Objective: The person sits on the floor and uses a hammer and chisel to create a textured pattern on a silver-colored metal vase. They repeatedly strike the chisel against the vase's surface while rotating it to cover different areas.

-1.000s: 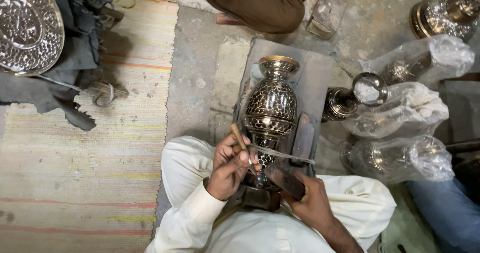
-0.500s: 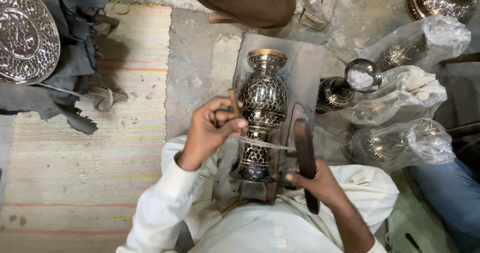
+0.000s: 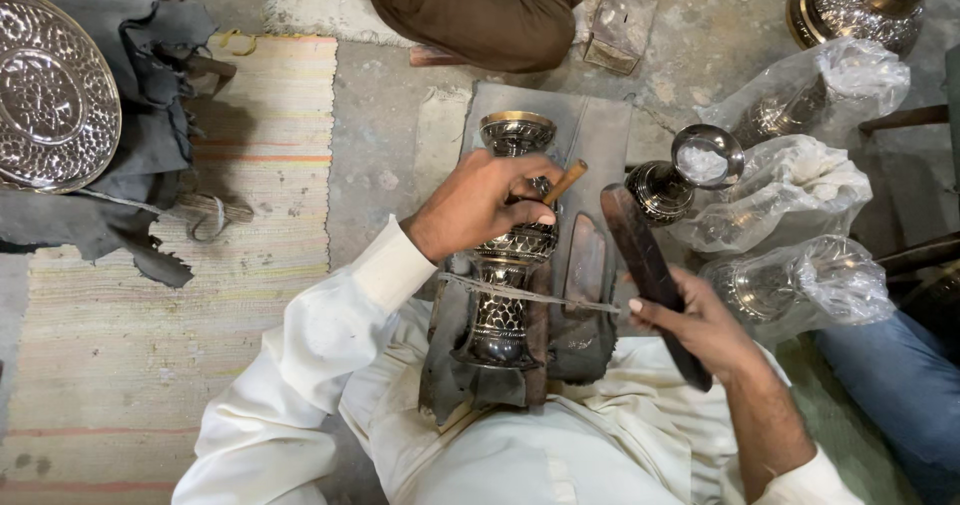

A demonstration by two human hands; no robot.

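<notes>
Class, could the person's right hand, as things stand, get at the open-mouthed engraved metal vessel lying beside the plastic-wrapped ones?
Probably not freely: the right hand grips a dark wooden mallet, though the vessel lies close and unobstructed.

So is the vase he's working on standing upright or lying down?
Lying down: the engraved metal vase rests lengthwise on the dark pad, mouth pointing away, with the left hand pressing on it.

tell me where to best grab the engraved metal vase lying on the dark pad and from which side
Grip the engraved metal vase at its narrow waist, just below the bulging upper body, coming from the person's left. The vase lies lengthwise with its gold-rimmed mouth pointing away, so the waist gives a natural hollow for fingers. The left hand already rests on the upper body, while the right hand holds a dark flat tool on the other side.
</notes>
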